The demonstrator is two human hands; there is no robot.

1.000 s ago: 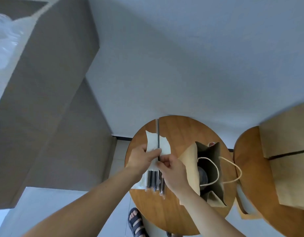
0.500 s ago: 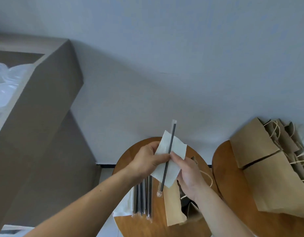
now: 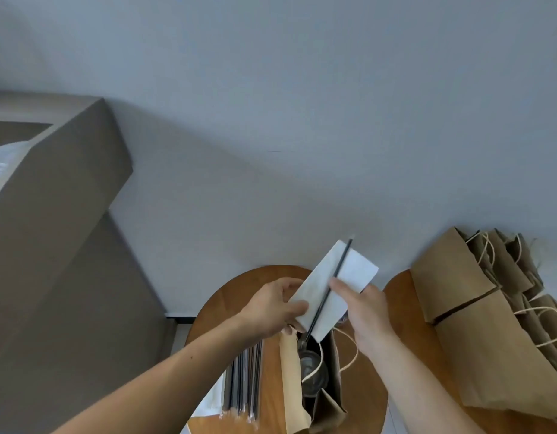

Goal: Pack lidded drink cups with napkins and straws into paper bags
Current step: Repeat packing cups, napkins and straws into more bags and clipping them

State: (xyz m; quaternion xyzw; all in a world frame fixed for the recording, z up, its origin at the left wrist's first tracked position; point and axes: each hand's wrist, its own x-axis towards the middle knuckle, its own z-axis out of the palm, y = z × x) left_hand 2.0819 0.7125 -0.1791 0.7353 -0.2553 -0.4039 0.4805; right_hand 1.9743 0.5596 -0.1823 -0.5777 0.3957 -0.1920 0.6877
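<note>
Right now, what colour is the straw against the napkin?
The straw is black, lying across the white napkin; head view.

No text, label or number is legible. The paper bags, napkin and straw show plain surfaces.

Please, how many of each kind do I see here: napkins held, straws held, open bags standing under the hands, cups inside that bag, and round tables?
Held napkin: 1
Held straw: 1
Open paper bag: 1
Clear cup inside it: 1
Round tables: 2
Total: 6
</note>
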